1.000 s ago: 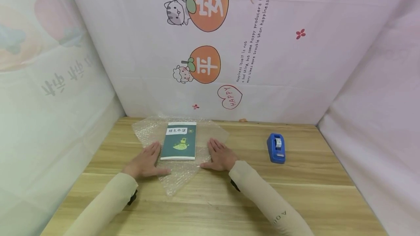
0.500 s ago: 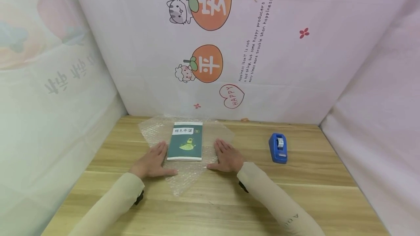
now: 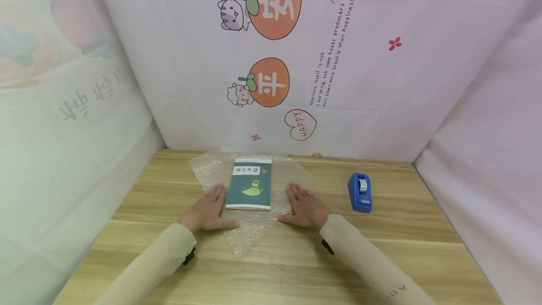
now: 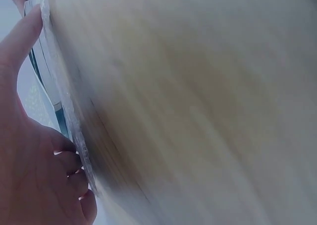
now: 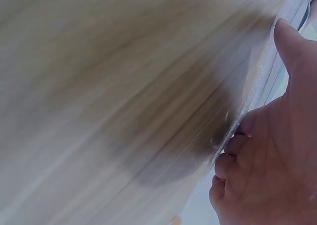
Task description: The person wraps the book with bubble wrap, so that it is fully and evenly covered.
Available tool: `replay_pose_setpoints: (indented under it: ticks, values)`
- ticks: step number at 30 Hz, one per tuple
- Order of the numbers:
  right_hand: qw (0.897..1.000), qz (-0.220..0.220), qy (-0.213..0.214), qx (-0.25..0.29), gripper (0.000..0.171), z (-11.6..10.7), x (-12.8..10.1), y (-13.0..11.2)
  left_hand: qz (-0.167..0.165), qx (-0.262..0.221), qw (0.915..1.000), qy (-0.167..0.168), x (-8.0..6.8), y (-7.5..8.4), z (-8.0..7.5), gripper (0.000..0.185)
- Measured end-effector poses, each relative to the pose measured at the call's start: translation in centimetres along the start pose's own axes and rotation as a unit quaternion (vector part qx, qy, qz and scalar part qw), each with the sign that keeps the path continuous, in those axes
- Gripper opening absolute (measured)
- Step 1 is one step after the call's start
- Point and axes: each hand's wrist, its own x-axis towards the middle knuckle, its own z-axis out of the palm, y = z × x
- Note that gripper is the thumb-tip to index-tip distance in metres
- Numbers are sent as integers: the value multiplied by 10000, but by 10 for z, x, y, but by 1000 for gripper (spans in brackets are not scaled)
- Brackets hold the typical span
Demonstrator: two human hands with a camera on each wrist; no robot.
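A green booklet [image 3: 249, 185] with white bands and a yellow-green picture lies face up on a sheet of clear bubble wrap [image 3: 246, 235]. On the booklet's left, my left hand [image 3: 207, 210] rests on the wrap, fingers extended and thumb spread toward the near corner. My right hand [image 3: 306, 207] presses the wrap on the other side, its fingers likewise straight and a gap away from the booklet. In the left wrist view the left hand [image 4: 34, 155] lies along the wrap's edge. The right wrist view has the right hand [image 5: 272, 150] along the opposite edge.
A blue tape dispenser [image 3: 360, 193] stands on the wooden table [image 3: 271, 272], to the right of the right hand. White printed cloth [image 3: 190, 60] walls the table at the back and on both sides.
Both hands have slid the bubble wrap and the booklet to the right across the table. The tape dispenser stays where it was; the head view has shifted slightly.
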Motion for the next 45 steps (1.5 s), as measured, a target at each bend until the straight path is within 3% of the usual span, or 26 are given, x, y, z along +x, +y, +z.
replay_pose_setpoints:
  ticks: [10,24,32,40,45]
  values:
    - [9998,101,-17,147,105,-1,-19,18,30,168,9998,-92,12,22,5,129]
    - [9995,167,-49,259,106,2,-34,44,-41,216,9995,-219,30,36,22,135]
    - [9994,191,-26,276,106,4,-42,54,64,53,9998,-204,29,53,19,132]
    - [9995,155,71,270,105,4,-50,62,12,420,9988,-264,32,67,18,127]
    - [9995,185,33,268,106,3,-54,64,12,391,9988,-290,35,69,21,128]
